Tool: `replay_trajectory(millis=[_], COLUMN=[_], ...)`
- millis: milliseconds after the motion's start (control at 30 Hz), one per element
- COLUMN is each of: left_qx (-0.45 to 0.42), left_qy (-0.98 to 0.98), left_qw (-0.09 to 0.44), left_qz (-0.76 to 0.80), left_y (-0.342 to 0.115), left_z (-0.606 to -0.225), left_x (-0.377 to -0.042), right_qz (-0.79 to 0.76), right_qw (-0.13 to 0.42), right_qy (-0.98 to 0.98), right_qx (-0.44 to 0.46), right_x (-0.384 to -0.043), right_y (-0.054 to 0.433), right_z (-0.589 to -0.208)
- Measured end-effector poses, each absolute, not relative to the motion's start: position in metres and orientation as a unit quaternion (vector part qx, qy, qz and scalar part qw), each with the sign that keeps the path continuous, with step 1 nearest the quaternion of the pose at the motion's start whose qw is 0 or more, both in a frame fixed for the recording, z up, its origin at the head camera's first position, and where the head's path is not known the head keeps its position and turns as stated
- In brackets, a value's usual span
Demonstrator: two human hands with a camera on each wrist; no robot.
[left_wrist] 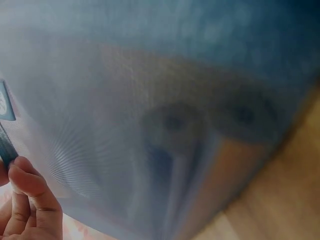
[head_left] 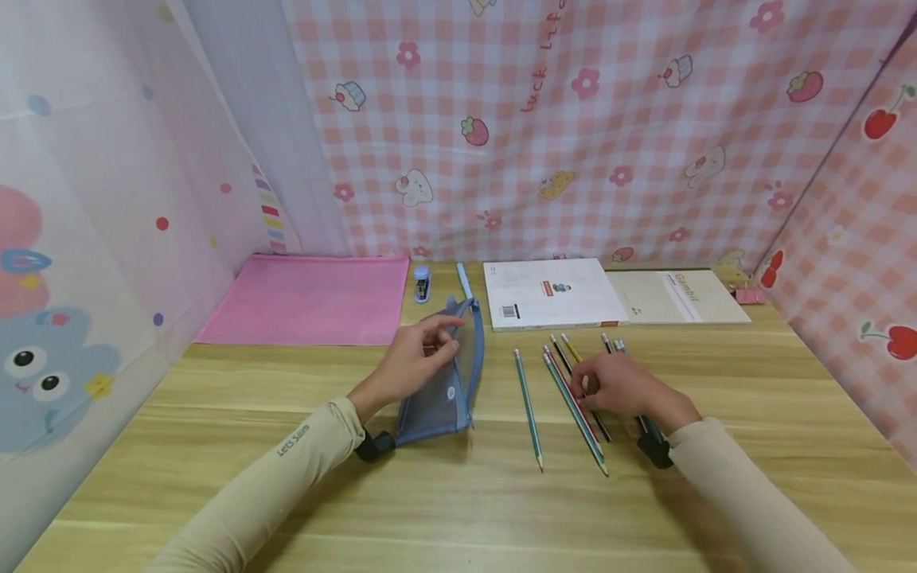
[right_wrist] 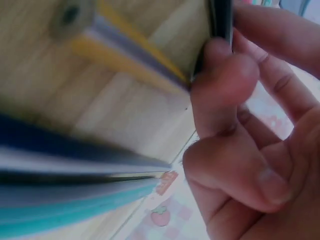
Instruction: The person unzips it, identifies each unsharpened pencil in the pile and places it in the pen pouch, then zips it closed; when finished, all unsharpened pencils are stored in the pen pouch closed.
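Note:
My left hand (head_left: 415, 362) pinches the zipped edge of a blue mesh pencil pouch (head_left: 430, 406), whose mouth gapes toward the right. In the left wrist view, thumb and finger meet at the pouch's dark edge; the mesh fills most of that picture. My right hand (head_left: 616, 386) is low over several pencils, its fingertips closed around a dark pencil (right_wrist: 220, 20). Beside it in the right wrist view is a yellow-striped pencil (right_wrist: 135, 47). A green pencil (head_left: 528, 410) lies apart between pouch and group. More pencils (head_left: 576, 418) lie slanted under and beside the right hand, which partly hides them.
A pink folder (head_left: 308, 298) lies at the back left. Near it are a small stapler (head_left: 422, 285) and a light blue pen (head_left: 464, 280). A white book (head_left: 555, 290) and a beige notebook (head_left: 677, 297) lie behind the pencils, a pink clip (head_left: 750, 296) at their right.

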State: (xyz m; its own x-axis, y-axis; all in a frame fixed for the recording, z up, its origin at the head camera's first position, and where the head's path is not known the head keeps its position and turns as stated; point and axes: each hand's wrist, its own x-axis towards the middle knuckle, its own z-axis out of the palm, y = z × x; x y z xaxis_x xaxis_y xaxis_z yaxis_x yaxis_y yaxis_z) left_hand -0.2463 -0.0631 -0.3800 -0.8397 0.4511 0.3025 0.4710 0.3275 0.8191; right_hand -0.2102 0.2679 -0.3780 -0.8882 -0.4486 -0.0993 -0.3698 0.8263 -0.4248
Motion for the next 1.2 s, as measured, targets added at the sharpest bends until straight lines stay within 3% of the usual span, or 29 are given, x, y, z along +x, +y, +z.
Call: replay_trajectory(millis=[267,433,533,800,1033,1200], left_qx=[-0.282,-0.279,-0.278,-0.277,-0.273,-0.272], left_qy=[-0.816,-0.818,-0.817,-0.814,-0.814,-0.814], left_qw=[0.008,0.005,0.002,0.007,0.006,0.014], left_qz=[-0.505,-0.503,-0.505,-0.511,-0.513,-0.514], left_y=[-0.064,-0.065,-0.065,-0.065,-0.060,-0.055], left_z=[-0.379,-0.380,-0.381,-0.379,-0.380,-0.381], left_x=[-0.245,-0.245,-0.245,-0.245,-0.244,-0.243], right_qz=[-0.128,-0.145,-0.218,-0.596,-0.622,-0.597], right_qw=[0.055,0.071,0.090,0.171,0.095,-0.010], right_qy=[0.973,0.975,0.962,0.780,0.773,0.799], right_qx=[-0.182,-0.155,-0.136,-0.081,-0.079,-0.072], right_x=[-0.214,-0.215,-0.214,-0.211,-0.215,-0.227], right_y=[0.251,0.246,0.250,0.252,0.199,0.158], right_z=[-0.377,-0.374,-0.371,-0.361,-0.359,-0.365])
